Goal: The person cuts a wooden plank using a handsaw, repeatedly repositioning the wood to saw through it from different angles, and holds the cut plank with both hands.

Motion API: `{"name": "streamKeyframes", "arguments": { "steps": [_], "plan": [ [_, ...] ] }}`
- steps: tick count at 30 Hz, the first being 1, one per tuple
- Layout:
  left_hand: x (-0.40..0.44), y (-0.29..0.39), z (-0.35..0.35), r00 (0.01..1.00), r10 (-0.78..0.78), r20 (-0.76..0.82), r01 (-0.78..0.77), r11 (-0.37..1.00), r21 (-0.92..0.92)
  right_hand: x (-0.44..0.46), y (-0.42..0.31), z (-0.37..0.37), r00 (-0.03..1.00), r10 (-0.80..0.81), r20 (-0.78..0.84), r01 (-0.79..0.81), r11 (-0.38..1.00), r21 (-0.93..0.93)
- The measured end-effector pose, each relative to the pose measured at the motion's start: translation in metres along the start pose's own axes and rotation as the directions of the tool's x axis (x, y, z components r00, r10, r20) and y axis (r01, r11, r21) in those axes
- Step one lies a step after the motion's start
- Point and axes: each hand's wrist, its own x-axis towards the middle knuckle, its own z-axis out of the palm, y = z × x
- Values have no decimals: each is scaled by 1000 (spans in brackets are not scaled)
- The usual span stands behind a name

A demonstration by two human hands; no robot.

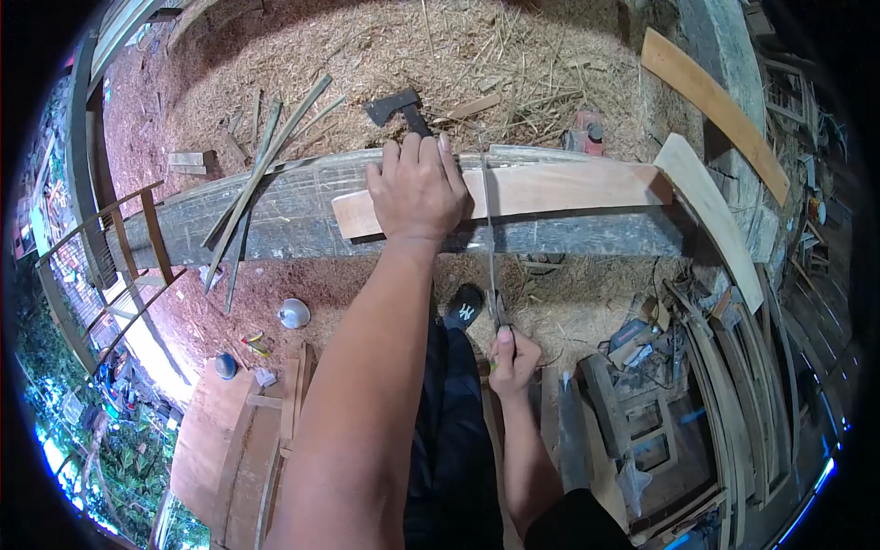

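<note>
My left hand (417, 188) presses down on a pale wooden board (568, 188), its fingers reaching over the far edge. The board lies along a thick, weathered timber beam (367, 225). In my right hand (513, 362) is the handle of a handsaw (490, 238), closed in my fingers. Its blade looks thin, nearly edge-on, and crosses the board just right of my left hand. How deep the cut goes I cannot tell. A hatchet (396, 107) with a dark head lies beyond my left fingertips, its handle partly hidden.
Thin wooden strips (266, 179) lie across the beam's left part. A curved orange-brown board (715, 110) and a pale curved board (710, 215) rest at the right. A red tool (587, 133) sits behind the beam. Wood shavings cover the ground, and a power tool (632, 341) lies lower right.
</note>
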Motion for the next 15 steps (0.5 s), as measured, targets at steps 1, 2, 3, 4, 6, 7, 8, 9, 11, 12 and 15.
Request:
{"name": "streamKeyframes", "arguments": {
  "steps": [1,2,3,4,6,7,8,9,11,12,15],
  "plan": [
    [2,-1,1,1000,1,-1,-1,1000,0,7,-10,2,1000,-13,-8,12,998,-65],
    [2,-1,2,1000,-1,-11,1,1000,-4,7,-12,1,1000,-12,-8,12,998,-66],
    [0,0,2,1000,-4,-17,3,1000,-11,5,-14,1,1000,-13,-20,12,999,-51],
    [0,0,3,1000,-6,-21,6,1000,-13,6,-16,0,999,-20,-28,19,999,-36],
    [0,-1,3,999,-34,6,34,999,17,-14,15,-8,999,-44,-30,44,999,-3],
    [3,-1,1,1000,-27,2,27,1000,14,-15,16,-5,997,-68,-39,69,997,30],
    [5,-2,0,1000,-5,-9,5,999,50,-7,20,-4,997,-76,-34,77,997,31],
    [0,-1,-3,1000,16,0,-16,996,85,2,5,2,995,-95,-26,94,995,-27],
    [-3,3,-2,1000,-13,17,12,999,48,11,-3,10,999,-34,-36,34,999,-8],
    [1,1,-2,999,-50,10,49,998,33,14,-3,10,999,-44,-33,43,999,-6],
    [2,-2,1,998,-66,12,66,997,48,6,3,4,999,-28,-40,30,998,57]
  ]
}}
